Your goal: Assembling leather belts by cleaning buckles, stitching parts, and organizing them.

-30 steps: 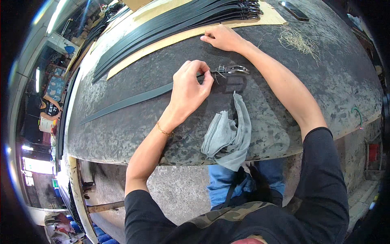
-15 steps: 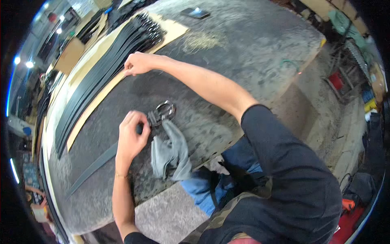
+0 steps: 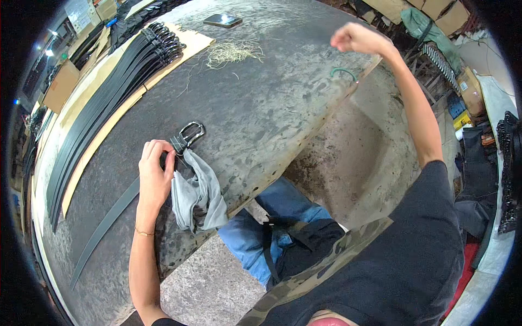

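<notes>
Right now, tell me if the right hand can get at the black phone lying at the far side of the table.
Probably yes: the right hand is raised above the grey table's edge, and only bare tabletop lies between it and the black phone.

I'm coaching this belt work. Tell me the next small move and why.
Probably bring the right hand back to the buckle. It is raised in a fist past the table's far edge, while the left hand alone pins the black belt strap beside the grey cloth.

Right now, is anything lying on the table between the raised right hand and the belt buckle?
Nothing visible: the right hand is raised past the table's far edge, and bare table lies between it and the belt buckle.
</notes>
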Action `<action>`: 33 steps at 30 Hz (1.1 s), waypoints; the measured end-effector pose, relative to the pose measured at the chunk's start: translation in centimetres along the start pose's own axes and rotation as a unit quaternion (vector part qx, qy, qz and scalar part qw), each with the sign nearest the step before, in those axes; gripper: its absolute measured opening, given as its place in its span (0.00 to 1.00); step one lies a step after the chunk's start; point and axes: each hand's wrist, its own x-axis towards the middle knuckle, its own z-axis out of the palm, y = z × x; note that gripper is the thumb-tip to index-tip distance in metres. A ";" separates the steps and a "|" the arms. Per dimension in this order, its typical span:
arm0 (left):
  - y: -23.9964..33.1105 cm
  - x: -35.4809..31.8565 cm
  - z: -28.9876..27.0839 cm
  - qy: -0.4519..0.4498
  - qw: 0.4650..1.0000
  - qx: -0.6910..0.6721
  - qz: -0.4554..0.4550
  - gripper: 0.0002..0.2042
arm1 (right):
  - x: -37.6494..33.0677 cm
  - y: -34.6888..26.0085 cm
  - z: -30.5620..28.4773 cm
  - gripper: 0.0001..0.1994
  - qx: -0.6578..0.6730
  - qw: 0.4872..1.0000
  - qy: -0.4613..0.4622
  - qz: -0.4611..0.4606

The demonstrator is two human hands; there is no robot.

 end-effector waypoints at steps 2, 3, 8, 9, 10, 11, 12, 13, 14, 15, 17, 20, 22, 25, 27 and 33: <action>-0.1 -0.4 -0.4 -0.001 1.000 0.008 0.005 0.05 | -1.5 0.2 1.2 0.11 0.024 0.999 -0.027 0.028; -0.2 -0.6 -0.6 -0.006 1.000 0.016 0.009 0.05 | -2.1 -0.2 2.0 0.12 0.017 0.998 -0.018 0.057; 0.1 -0.3 -0.4 0.001 1.000 0.012 0.012 0.05 | -2.8 1.3 4.6 0.15 0.000 1.000 -0.005 0.024; 0.3 -0.2 -0.4 -0.002 1.000 0.009 0.005 0.05 | -2.7 1.9 5.1 0.15 0.000 1.000 -0.002 0.025; 0.3 -0.3 -0.5 -0.006 1.000 0.008 -0.005 0.05 | -2.3 1.8 5.8 0.15 0.009 1.000 0.007 0.011; 0.4 -0.3 -0.6 -0.006 1.000 0.010 -0.005 0.05 | -1.9 1.8 6.1 0.14 0.017 1.000 0.017 -0.002; 0.4 -0.3 -0.6 -0.007 1.000 0.009 -0.003 0.05 | -1.7 1.8 6.4 0.12 0.029 1.000 -0.001 0.004; 0.3 -0.3 -0.6 -0.007 1.000 0.009 -0.003 0.05 | -1.5 1.2 6.4 0.12 0.029 1.000 0.000 0.002; 0.2 -0.3 -0.7 -0.006 1.000 0.011 -0.003 0.05 | -1.6 0.4 6.5 0.11 0.035 0.998 -0.005 0.044; 0.2 -0.4 -0.7 -0.008 1.000 0.013 -0.004 0.05 | -1.6 -0.1 6.6 0.10 0.041 0.995 -0.011 0.087; 0.3 -0.2 -0.5 -0.009 1.000 0.008 0.001 0.05 | -2.2 0.8 6.8 0.07 0.035 0.998 0.010 0.046; 0.3 -0.2 -0.6 -0.013 1.000 0.010 0.002 0.05 | -2.5 1.7 6.6 0.05 0.023 0.999 0.030 -0.016; 0.3 -0.2 -0.8 -0.016 1.000 0.011 0.000 0.05 | -3.0 1.8 5.8 0.05 0.055 0.997 0.041 0.040; 0.4 -0.3 -1.0 -0.018 1.000 0.016 0.002 0.04 | -4.3 2.7 5.0 0.07 0.129 0.989 0.067 0.033; 0.2 -0.3 -1.0 -0.016 1.000 0.014 0.000 0.04 | -5.7 3.1 5.4 0.05 0.187 0.976 0.109 0.010; 1.5 0.3 -1.6 -0.010 0.999 0.007 0.045 0.05 | -11.1 4.4 7.1 0.08 0.407 0.866 0.236 0.167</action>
